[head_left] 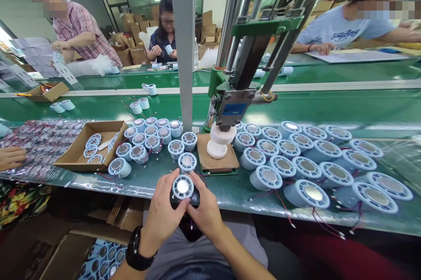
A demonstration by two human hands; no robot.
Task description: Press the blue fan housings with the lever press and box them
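Near the bench's front edge, my left hand and my right hand grip a light-blue round housing from both sides, thumbs together at its near rim. It has a slotted ring and a silver disc on top. A similar housing stands just beyond my fingertips. To the right is a green hand press, its white round pusher raised above a white round seat on a cardboard-covered base. The seat holds no housing. A black item under the held housing is mostly hidden.
Several wired housings stand left and right of the press. A cardboard tray holds loose blue rings. A grey post rises behind. Another person's hand rests at far left; several people sit across the bench.
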